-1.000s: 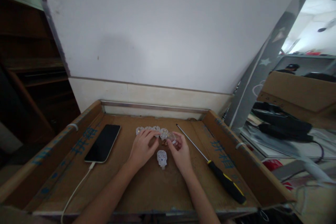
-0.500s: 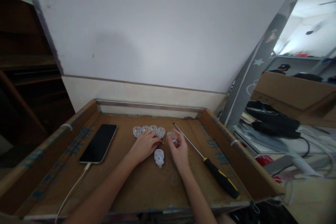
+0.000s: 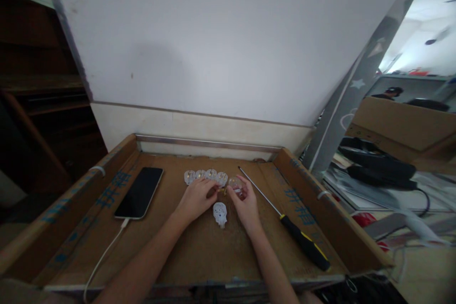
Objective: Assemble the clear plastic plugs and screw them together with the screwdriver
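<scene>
Both my hands rest on a brown cardboard tray (image 3: 199, 256). My left hand (image 3: 195, 199) is curled, its fingertips pinched near a small brass-coloured piece (image 3: 223, 191) between the hands. My right hand (image 3: 245, 204) is closed around a clear plastic plug part (image 3: 235, 184). A row of several clear plug parts (image 3: 206, 176) lies just beyond my left fingers. One white plug shell (image 3: 220, 213) lies flat between my wrists.
A black phone (image 3: 139, 193) with a white cable (image 3: 103, 259) lies at the left of the tray. A long screwdriver (image 3: 285, 221) with a black and yellow handle lies at the right. Raised tray walls on three sides; cluttered bench with black cables to the right.
My left fingers have drawn back off the row of plug parts toward the gap between the hands. My right hand stays closed on its clear part. The camera shifted slightly.
</scene>
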`<state>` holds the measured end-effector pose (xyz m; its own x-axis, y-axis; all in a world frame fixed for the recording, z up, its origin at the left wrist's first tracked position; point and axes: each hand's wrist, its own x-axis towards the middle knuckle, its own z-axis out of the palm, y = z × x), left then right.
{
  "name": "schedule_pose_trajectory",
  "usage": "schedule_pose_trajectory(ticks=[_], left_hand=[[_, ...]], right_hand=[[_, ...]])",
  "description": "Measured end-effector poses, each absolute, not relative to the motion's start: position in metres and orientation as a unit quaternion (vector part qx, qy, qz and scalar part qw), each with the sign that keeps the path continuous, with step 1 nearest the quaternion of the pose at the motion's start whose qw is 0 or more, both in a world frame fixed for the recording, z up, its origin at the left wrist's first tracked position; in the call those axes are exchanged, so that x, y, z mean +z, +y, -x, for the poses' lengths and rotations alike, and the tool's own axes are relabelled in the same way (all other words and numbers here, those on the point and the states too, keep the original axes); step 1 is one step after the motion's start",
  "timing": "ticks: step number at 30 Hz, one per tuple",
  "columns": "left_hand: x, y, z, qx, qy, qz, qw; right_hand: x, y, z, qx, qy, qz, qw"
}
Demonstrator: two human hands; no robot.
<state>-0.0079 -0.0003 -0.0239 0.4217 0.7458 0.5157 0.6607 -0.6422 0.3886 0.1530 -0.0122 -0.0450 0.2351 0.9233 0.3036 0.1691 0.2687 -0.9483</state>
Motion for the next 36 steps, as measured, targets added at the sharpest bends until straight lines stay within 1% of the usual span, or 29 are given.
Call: schedule_pose_trajectory(ticks=[3, 5, 12, 20, 29, 36], left_hand=[[-0.026, -0.003, 0.005, 0.412, 0.409, -0.809, 0.094], [-0.027, -0.004, 0.003, 0.441, 0.394, -0.800, 0.101], [-0.030, -0.008, -0.002, 0.485, 0.357, -0.796, 0.057], [-0.029, -0.011, -0.005, 0.412, 0.350, -0.841, 0.021], [-0.030, -0.011, -0.003, 0.405, 0.339, -0.849, 0.011], [-0.027, -0.011, -0.005, 0.405, 0.327, -0.854, 0.005]], right_hand=[[-0.045, -0.013, -0.151, 0.334, -0.548, 0.494, 0.586], [-0.043, -0.015, -0.150, 0.335, -0.563, 0.486, 0.579], [-0.037, -0.020, -0.149, 0.301, -0.578, 0.512, 0.560], [-0.036, -0.021, -0.149, 0.288, -0.596, 0.525, 0.536], [-0.035, -0.022, -0.149, 0.267, -0.598, 0.535, 0.534], [-0.037, -0.022, -0.150, 0.267, -0.616, 0.540, 0.507]])
